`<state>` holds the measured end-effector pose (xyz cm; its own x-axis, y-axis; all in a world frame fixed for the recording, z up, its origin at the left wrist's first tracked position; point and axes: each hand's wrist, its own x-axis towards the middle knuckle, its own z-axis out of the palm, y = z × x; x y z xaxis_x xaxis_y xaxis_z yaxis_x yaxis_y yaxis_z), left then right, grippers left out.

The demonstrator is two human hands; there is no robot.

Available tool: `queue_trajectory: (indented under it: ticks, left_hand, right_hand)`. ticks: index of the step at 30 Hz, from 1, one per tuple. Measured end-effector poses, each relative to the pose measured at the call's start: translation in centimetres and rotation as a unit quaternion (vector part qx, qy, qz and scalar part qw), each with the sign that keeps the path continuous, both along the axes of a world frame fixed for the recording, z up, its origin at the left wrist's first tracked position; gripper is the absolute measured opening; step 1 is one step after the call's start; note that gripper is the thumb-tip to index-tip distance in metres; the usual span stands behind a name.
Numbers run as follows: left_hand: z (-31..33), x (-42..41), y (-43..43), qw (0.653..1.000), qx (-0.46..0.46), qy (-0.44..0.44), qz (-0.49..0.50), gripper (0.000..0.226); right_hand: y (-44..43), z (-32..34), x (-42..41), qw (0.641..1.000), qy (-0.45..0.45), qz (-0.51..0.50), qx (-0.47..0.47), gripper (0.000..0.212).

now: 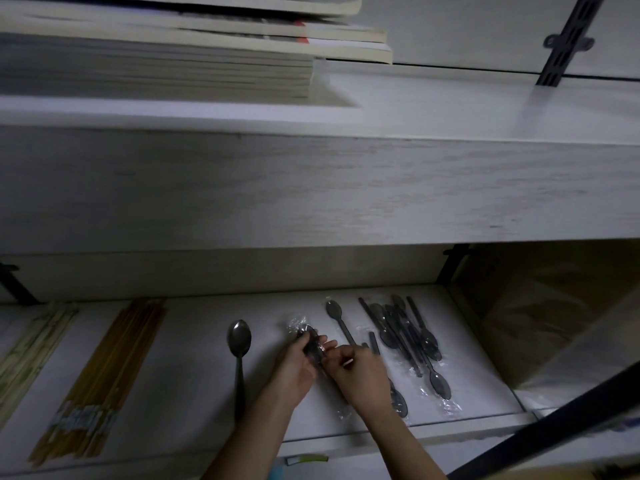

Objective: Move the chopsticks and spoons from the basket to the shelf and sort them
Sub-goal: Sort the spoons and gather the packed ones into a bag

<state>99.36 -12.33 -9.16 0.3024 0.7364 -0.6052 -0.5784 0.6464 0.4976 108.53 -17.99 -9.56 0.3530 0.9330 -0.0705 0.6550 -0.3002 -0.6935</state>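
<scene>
Far left of the left hand [294,370]: green chopsticks [29,348] flat on the shelf [194,341], partly cut off by the frame edge. Next, nearer the hand: yellow chopsticks [104,372], a tight bundle with banded ends toward the person. The two bundles lie apart and roughly parallel.

Just left of the left hand: steel spoon [239,344], alone, bowl away, handle toward the person, not touched.

Left hand: fingers curled round the wrapped spoon [310,337], which is low over the shelf with its bowl end poking out past the fingertips. Can't tell if it rests on the shelf.

Right hand [360,375]: touching the left, fingers curled in, pinching the same wrapped spoon at the handle side. Clear film trails out under both hands.

Just beyond the right hand: loose spoon [337,318], dark plastic, bowl away. Right of it: spoon pile [410,336], dark wrapped spoons, overlapping at mixed headings. Beside the right wrist: near spoon [398,403], wrapped.

Above both hands: top shelf [450,109], with books [166,67] stacked at its left.
</scene>
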Motion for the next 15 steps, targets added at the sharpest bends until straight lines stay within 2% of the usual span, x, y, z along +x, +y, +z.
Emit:
queue_trajectory:
  ticks: [3, 6, 8, 12, 15]
  left_hand:
    - [-0.1, -0.1, 0.2, 1.0, 0.0, -0.012, 0.01, 0.033]
    - [-0.1, 0.0, 0.4, 1.0, 0.008, -0.01, 0.012, 0.031]
    - [-0.1, -0.2, 0.4, 1.0, 0.019, -0.005, -0.002, 0.028]
    - [-0.5, -1.6, 0.3, 0.995, 0.064, 0.051, -0.06, 0.026]
    - [-0.9, -2.5, 0.7, 0.992, 0.076, 0.088, -0.04, 0.024]
  right_hand:
    - [0.1, -0.5, 0.0, 0.999, 0.048, 0.002, 0.012, 0.022]
    - [0.0, -0.8, -0.1, 0.986, 0.144, 0.037, -0.071, 0.034]
    - [-0.1, -1.0, -0.2, 0.979, 0.174, 0.054, -0.088, 0.029]
    - [0.6, -1.2, 0.5, 0.985, 0.108, 0.094, -0.093, 0.035]
    - [2.0, -0.8, 1.2, 0.988, 0.061, 0.119, -0.082, 0.03]
